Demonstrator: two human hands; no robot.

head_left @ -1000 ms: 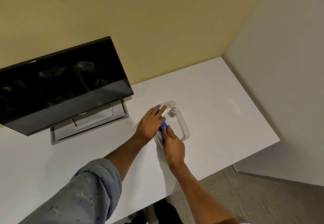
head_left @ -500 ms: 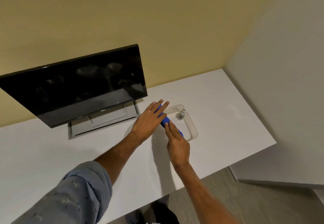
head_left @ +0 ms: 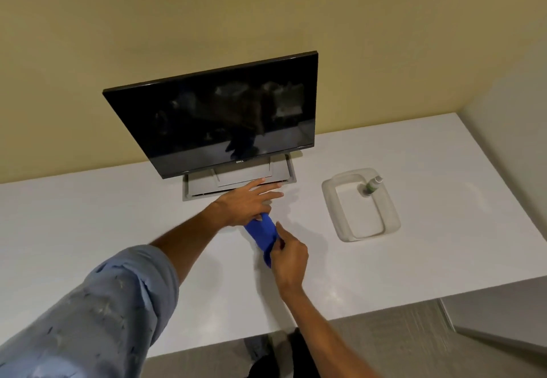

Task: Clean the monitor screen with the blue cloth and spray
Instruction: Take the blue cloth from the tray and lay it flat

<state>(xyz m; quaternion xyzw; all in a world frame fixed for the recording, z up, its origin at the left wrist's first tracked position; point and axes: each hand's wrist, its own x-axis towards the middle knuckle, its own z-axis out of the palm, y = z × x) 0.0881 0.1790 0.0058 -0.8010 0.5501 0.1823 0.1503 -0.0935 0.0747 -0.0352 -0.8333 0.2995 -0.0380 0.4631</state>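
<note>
The blue cloth (head_left: pixel 262 234) sits just below the middle of the frame, bunched into a long roll between the two hands, clear of the tray. Its long axis runs on a slant from the upper left, under the left hand (head_left: pixel 248 203), down to the lower right, where the right hand (head_left: pixel 288 255) pinches its lower end between thumb and fingertips. The left hand lies above it with fingers stretched out flat toward the right; the heel of that hand and the thumb seem to hold the upper end of the cloth, though the exact grip is hidden beneath the palm. Whether the roll rests on the white surface (head_left: pixel 370 274) or hangs just over it cannot be told.

The monitor (head_left: pixel 219 120) stands directly above the hands in the frame, its dark screen tilted back and facing the viewer, with its stand (head_left: pixel 236 181) just past the left fingertips. The spray bottle (head_left: pixel 371 187) stands upright in the far corner of a clear tray (head_left: pixel 331 206), well to the right of both hands.

That layout decides the next move, by my reading. The right hand is the nearer one to the bottle and would reach right and up for it, while the left hand, already close under the screen, could carry the cloth up to the glass.
</note>
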